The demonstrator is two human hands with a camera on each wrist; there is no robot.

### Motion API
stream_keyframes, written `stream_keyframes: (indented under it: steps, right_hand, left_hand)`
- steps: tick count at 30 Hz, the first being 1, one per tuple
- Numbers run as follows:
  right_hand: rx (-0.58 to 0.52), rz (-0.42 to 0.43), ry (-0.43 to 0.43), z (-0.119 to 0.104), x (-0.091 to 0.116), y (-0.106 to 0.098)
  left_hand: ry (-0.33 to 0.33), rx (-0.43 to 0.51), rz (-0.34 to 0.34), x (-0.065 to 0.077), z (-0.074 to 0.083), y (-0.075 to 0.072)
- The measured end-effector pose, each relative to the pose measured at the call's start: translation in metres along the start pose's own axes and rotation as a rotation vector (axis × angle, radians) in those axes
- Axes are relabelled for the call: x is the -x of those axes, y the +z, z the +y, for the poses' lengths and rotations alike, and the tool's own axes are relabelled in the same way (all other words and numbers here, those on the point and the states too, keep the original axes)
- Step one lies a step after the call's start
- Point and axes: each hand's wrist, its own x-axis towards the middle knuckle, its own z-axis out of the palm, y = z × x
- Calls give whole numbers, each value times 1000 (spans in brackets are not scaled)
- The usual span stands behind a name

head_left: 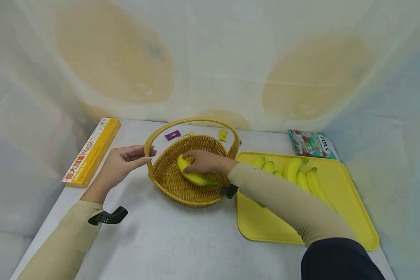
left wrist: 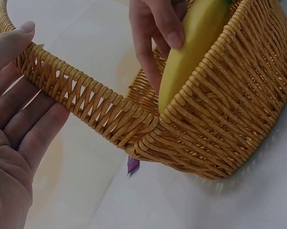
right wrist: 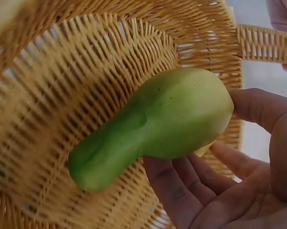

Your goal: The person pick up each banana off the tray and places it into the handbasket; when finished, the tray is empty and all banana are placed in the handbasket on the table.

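A wicker basket (head_left: 169,179) with a tall arched handle (head_left: 196,119) stands on the white table. My left hand (head_left: 117,165) holds the left side of that handle, thumb on one face and fingers behind it, as the left wrist view shows. Inside the basket, my right hand (head_left: 205,161) grips a yellow banana (head_left: 197,179) between thumb and fingers. The right wrist view shows the banana's green stem end (right wrist: 105,152) pointing away from the palm, over the woven bottom. Whether the banana touches the bottom I cannot tell.
To the right, a yellow tray (head_left: 273,231) bears several bananas (head_left: 302,181), partly hidden by my right sleeve. A green snack bag (head_left: 311,144) lies behind it. A pasta box (head_left: 92,151) lies at the left. Small purple (head_left: 172,135) and yellow packets (head_left: 223,135) lie behind the basket.
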Motion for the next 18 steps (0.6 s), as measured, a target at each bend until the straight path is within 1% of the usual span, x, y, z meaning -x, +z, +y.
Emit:
stream_keyframes:
  steps: [5,10,11,14,18]
  right_hand:
    - [-32,7,52,-10,-11,14]
    - [-129,-7,126,-24,-16,25]
    - [-133,-2,137,-26,-16,27]
    - [-108,12,154,-33,-18,32]
    - [-43,21,148,-39,-22,41]
  left_hand:
    - [1,8,-2,0,-1,0]
    - [2,5,-2,0,-1,0]
    - [2,5,-1,0,-1,0]
    - [0,7,6,0,-1,0]
    - [0,3,8,-1,0,0]
